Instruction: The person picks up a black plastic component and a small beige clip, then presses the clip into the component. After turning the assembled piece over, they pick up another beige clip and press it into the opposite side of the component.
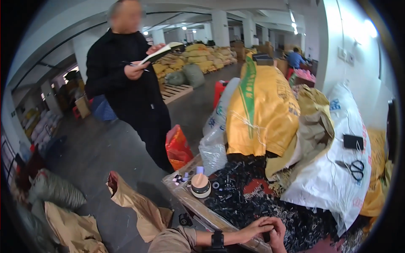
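Note:
At the table's near edge, my left hand (260, 227) and my right hand (277, 235) meet, fingers closed and pressed together. A dark bit shows between them; whether it is a held part or the pile behind, I cannot tell. A black band (217, 239) circles my left wrist. Just beyond my hands spreads a heap of small black plastic parts (228, 198), with small pale metal-like pieces (291, 225) mixed in at the right. A round tub with a peach lid (200, 185) stands on the table's left border, beside a small purple block (199, 170).
A large yellow woven sack (261, 109) and a white sack (329, 168) lean over the heap. Scissors (355, 169) and a black phone-like device (352, 142) lie on the white one. A person in black (126, 71) stands left, writing in a notebook (162, 52). Brown paper sacks (137, 202) stand on the floor.

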A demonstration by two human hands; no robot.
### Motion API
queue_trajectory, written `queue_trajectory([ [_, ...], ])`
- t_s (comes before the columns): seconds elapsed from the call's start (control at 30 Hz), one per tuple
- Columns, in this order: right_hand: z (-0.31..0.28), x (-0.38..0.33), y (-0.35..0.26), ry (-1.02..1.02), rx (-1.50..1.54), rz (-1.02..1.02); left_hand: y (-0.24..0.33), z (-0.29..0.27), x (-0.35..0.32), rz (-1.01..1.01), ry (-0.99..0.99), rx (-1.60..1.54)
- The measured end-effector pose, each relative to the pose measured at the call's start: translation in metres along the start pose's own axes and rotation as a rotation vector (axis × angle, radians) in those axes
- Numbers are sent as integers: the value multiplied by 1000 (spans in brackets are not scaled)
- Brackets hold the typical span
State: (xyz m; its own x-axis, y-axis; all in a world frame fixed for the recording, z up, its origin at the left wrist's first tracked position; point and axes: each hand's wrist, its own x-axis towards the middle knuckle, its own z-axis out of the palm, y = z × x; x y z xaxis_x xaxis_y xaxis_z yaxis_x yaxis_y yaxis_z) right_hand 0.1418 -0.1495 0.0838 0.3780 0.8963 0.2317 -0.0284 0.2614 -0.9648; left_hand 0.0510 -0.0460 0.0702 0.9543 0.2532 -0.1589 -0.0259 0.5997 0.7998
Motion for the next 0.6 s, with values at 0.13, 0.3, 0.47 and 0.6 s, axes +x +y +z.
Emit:
queue_trajectory([
  [0.13, 2, 1, -2, 66, -366, -27, 2, -1, -9, -168, -88, -169],
  [0.3, 11, 2, 6, -4, -695, -218, 1, -13, -16, -173, 16, -196],
  [0.47, 26, -6, 24, -66, -891, -240, -10, -51, -24, -11, 25, 68],
  [0.6, 24, -10, 36, -134, -879, -122, 13, -33, -45, 89, 135, 608],
])
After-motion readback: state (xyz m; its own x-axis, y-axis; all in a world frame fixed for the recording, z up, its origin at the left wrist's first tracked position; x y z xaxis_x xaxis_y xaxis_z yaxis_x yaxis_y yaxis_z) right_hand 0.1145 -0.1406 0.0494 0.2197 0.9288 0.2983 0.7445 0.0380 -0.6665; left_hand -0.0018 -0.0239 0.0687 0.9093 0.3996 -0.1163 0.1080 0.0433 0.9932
